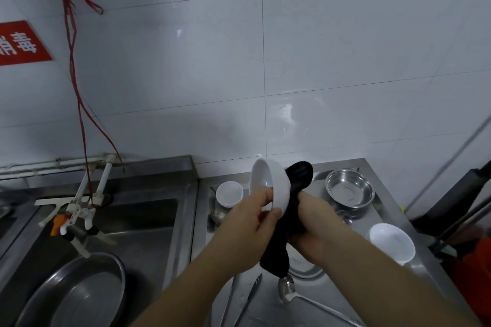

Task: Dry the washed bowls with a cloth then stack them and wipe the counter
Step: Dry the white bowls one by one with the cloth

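Head camera looks down on a steel kitchen corner, and I go from the big things to the small ones. White wall tiles fill the upper part, with a red sign at the left edge and a red cord hanging down to the tap. Below, on the left, is the steel sink with a large round metal basin lying in it and a tap with an orange handle over it. On the right is the steel counter, which carries the dishes.

The person's two bare forearms come in from the bottom. The left hand pinches the rim of a white bowl, thumb and fingers closed on its near edge; the bowl is held in the air over the counter, tilted on its side, with the opening towards the left. The right hand is curled around a black cloth. This cloth lies against the outside of the bowl, one end standing up behind it and the other hanging down between the hands.

On the counter a steel bowl stands at the back right, a second white bowl near the right edge, and a small white dish at the back left, all well apart. Nearer to me lie metal tongs and, beside them, a steel ladle.
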Available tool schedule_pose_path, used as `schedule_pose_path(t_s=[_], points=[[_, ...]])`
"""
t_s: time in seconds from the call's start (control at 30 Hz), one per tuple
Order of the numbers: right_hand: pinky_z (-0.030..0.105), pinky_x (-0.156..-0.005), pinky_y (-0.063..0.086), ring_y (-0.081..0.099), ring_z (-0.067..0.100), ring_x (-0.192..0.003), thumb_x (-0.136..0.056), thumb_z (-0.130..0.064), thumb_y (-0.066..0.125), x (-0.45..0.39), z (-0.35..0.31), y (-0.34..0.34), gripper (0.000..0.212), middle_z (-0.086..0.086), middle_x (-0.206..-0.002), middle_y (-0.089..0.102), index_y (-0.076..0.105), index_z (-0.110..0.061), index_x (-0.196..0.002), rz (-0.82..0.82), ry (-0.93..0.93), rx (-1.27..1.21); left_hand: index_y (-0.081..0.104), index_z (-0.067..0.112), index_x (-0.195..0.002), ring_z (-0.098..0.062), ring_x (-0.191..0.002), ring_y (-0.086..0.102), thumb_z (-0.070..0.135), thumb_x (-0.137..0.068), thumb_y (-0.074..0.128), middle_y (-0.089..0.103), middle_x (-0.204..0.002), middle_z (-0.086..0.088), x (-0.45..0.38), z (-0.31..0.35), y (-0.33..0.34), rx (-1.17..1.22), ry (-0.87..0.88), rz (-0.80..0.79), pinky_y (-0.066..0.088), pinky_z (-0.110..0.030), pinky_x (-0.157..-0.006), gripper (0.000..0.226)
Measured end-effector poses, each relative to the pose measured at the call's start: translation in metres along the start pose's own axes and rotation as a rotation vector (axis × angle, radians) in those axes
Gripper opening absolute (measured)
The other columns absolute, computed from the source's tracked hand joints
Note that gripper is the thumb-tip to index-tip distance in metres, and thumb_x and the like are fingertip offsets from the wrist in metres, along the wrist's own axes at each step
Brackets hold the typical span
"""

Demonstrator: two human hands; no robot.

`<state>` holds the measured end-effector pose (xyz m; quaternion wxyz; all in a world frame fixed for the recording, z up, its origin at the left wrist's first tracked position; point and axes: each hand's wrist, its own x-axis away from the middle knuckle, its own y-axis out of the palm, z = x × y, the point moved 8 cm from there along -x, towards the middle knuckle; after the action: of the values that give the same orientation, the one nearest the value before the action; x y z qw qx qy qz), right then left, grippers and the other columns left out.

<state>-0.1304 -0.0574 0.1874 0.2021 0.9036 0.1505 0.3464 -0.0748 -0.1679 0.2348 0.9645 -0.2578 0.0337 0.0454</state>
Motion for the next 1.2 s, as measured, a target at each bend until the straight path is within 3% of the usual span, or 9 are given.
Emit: schedule_pose_path(t_s=[0.1,0.4,0.53,0.63,0.73,0.87,1.0,1.1,1.2], points=[[0.043,-0.075,0.061,0.075,0.036,-0.086,-0.103,-0.019,0.057,0.0,-0.001,-0.004,0.031,0.029,-0.104,0.077,0.075,0.002,-0.116,0.038,-0.064,-0.003,0.054,0.043,-0.115,0.001,-0.099,0.07,0.047,-0.102,0.049,0.071,-0.107,0.018,0.001,-0.002,0.004,-0.108,0.031,-0.016,0.064,-0.027,-0.08,0.015],[0.036,-0.06,0.063,0.079,0.025,-0.079,-0.104,-0.024,0.061,0.008,-0.023,-0.003,0.022,0.011,-0.101,0.082,0.083,-0.026,-0.108,0.021,-0.326,-0.082,0.043,0.048,-0.109,-0.002,-0.099,0.066,0.048,-0.105,0.045,0.07,-0.113,0.012,0.008,-0.007,0.006,-0.293,0.114,-0.045,0.056,-0.009,-0.075,0.005],[0.033,-0.061,0.063,0.079,0.024,-0.077,-0.094,-0.029,0.08,0.009,-0.027,0.0,0.009,0.009,-0.091,0.081,0.077,-0.023,-0.1,0.007,-0.368,0.022,0.045,0.043,-0.111,-0.003,-0.096,0.065,0.044,-0.105,0.045,0.068,-0.11,0.014,0.009,-0.009,0.008,-0.348,0.12,-0.103,0.058,-0.02,-0.078,0.006],[0.037,-0.068,0.065,0.081,0.028,-0.086,-0.081,-0.024,0.091,0.003,-0.017,-0.005,0.035,0.01,-0.096,0.081,0.07,-0.018,-0.108,0.054,-0.381,0.123,0.045,0.044,-0.111,-0.001,-0.089,0.063,0.041,-0.105,0.044,0.063,-0.1,0.017,0.008,-0.014,0.007,-0.382,0.124,-0.142,0.057,-0.018,-0.075,0.007],[0.037,-0.065,0.065,0.08,0.032,-0.087,-0.079,-0.025,0.089,-0.002,-0.002,-0.007,0.026,0.014,-0.097,0.08,0.076,-0.021,-0.101,0.063,-0.345,0.099,0.048,0.046,-0.116,0.002,-0.097,0.061,0.041,-0.105,0.046,0.06,-0.103,0.022,0.012,-0.02,0.006,-0.397,0.119,-0.147,0.049,-0.007,-0.074,0.013],[0.041,-0.07,0.063,0.079,0.038,-0.09,-0.086,-0.022,0.084,-0.012,0.023,-0.011,0.031,0.021,-0.104,0.079,0.075,-0.01,-0.113,0.071,-0.228,-0.028,0.054,0.046,-0.122,0.008,-0.095,0.059,0.058,-0.1,0.04,0.064,-0.106,0.024,0.021,-0.02,-0.007,-0.472,0.117,0.035,0.039,-0.005,-0.074,0.028],[0.041,-0.068,0.061,0.078,0.032,-0.086,-0.089,-0.022,0.08,-0.019,0.042,-0.012,0.028,0.02,-0.105,0.079,0.075,-0.009,-0.114,0.065,-0.193,-0.082,0.05,0.046,-0.126,0.004,-0.105,0.056,0.053,-0.103,0.046,0.054,-0.115,0.022,0.031,-0.051,-0.047,-0.277,-0.1,0.348,0.046,-0.014,-0.083,0.025],[0.038,-0.066,0.06,0.077,0.03,-0.086,-0.092,-0.022,0.076,-0.02,0.053,-0.015,0.028,0.02,-0.108,0.078,0.075,-0.01,-0.117,0.092,-0.191,-0.1,0.055,0.032,-0.137,-0.006,-0.11,0.062,0.045,-0.109,0.046,0.062,-0.127,0.01,0.037,-0.098,-0.044,0.021,-0.405,0.23,0.056,-0.03,-0.093,0.032],[0.04,-0.068,0.061,0.076,0.034,-0.096,-0.093,-0.021,0.076,-0.015,0.064,-0.022,0.035,0.02,-0.116,0.078,0.071,-0.011,-0.126,0.132,-0.18,-0.119,0.069,0.024,-0.123,-0.019,-0.101,0.074,0.029,-0.111,0.05,0.078,-0.104,0.0,0.047,-0.123,-0.022,0.531,-0.623,0.189,0.064,-0.033,-0.083,0.024]])
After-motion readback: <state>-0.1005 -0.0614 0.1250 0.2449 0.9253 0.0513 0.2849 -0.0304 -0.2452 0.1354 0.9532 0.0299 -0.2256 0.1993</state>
